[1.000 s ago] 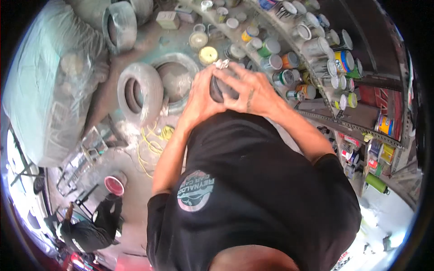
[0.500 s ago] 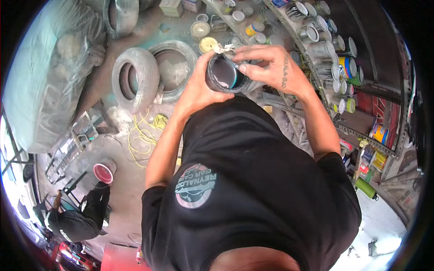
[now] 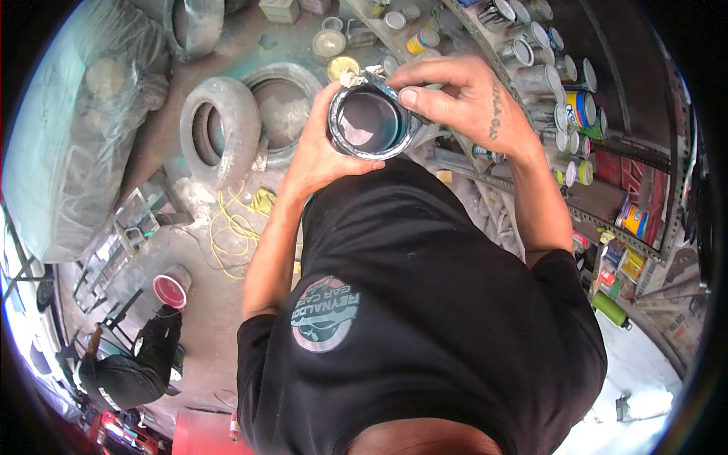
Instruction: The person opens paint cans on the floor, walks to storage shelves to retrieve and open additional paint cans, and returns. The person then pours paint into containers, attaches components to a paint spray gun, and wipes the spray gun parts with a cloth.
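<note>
A dusty tyre (image 3: 243,130) sits ahead, to your left. The open can (image 3: 395,129), dark inside, is between your hands: your left hand (image 3: 317,155) wraps its side; your right hand (image 3: 481,102) appears to pinch a dark lid-like piece (image 3: 418,117) at the rim. Hold the can level, the crumpled whitish scrap (image 3: 350,78) clear of the opening.

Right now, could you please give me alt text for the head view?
The left hand holds an open can, the right hand at its rim. Beyond are dusty tyres and, at picture right, cans on shelves.
</note>
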`<action>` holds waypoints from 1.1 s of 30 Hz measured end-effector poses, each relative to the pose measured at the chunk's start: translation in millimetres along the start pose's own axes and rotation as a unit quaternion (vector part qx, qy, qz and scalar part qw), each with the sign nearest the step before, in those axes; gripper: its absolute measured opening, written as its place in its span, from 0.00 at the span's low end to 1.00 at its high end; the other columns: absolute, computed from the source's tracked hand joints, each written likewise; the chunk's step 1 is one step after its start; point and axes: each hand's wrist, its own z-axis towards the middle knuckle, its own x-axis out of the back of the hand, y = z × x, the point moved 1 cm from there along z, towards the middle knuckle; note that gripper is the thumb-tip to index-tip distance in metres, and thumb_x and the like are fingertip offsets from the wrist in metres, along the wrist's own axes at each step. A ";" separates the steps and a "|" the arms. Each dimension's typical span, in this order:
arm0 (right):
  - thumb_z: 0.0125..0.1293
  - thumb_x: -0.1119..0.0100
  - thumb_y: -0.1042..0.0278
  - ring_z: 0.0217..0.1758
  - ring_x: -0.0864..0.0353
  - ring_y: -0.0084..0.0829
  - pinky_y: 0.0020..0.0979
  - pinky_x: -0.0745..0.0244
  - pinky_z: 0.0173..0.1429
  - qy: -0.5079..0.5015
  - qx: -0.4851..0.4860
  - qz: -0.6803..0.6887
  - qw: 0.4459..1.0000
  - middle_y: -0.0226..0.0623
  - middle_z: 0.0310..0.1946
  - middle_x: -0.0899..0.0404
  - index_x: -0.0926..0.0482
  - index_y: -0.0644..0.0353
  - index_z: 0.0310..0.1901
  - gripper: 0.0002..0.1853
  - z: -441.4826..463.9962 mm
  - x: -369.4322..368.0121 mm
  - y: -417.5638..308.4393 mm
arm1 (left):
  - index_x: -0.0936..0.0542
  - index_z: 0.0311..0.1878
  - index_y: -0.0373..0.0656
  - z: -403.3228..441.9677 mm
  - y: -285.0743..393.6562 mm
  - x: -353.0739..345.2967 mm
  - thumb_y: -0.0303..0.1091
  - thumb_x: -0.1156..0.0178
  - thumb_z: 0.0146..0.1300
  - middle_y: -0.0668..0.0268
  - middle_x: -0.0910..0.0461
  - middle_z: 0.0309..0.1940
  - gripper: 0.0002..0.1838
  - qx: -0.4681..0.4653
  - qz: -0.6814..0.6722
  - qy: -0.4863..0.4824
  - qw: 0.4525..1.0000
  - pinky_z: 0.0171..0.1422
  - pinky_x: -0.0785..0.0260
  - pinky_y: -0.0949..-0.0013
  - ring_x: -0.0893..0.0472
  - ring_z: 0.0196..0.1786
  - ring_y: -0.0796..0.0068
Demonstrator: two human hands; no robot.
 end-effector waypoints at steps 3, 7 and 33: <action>0.70 0.30 0.56 0.46 0.11 0.28 0.31 0.18 0.53 0.006 -0.007 -0.017 1.000 0.42 0.43 0.08 0.10 0.66 0.51 0.20 1.6 -2.5 -4.6 | 0.38 0.80 0.43 -1.4 -2.2 2.1 0.34 0.10 0.32 0.57 0.26 0.71 0.67 0.004 -0.008 0.001 1.000 0.79 0.34 0.57 0.26 0.74 0.61; 0.70 0.30 0.57 0.46 0.10 0.29 0.32 0.18 0.53 0.005 -0.020 -0.010 1.000 0.42 0.43 0.08 0.10 0.65 0.51 0.19 3.0 -6.1 -6.2 | 0.38 0.80 0.43 -1.2 -1.3 4.9 0.34 0.10 0.32 0.58 0.26 0.71 0.67 -0.002 -0.003 0.001 1.000 0.80 0.34 0.57 0.26 0.74 0.61; 0.72 0.33 0.60 0.63 0.17 0.34 0.34 0.23 0.66 -0.061 0.017 -0.019 0.998 0.44 0.62 0.17 0.13 0.69 0.56 0.20 20.9 -31.4 6.8 | 0.41 0.83 0.39 -25.7 -6.3 14.3 0.42 0.10 0.34 0.56 0.29 0.73 0.71 0.030 0.007 0.087 0.996 0.81 0.36 0.59 0.28 0.76 0.61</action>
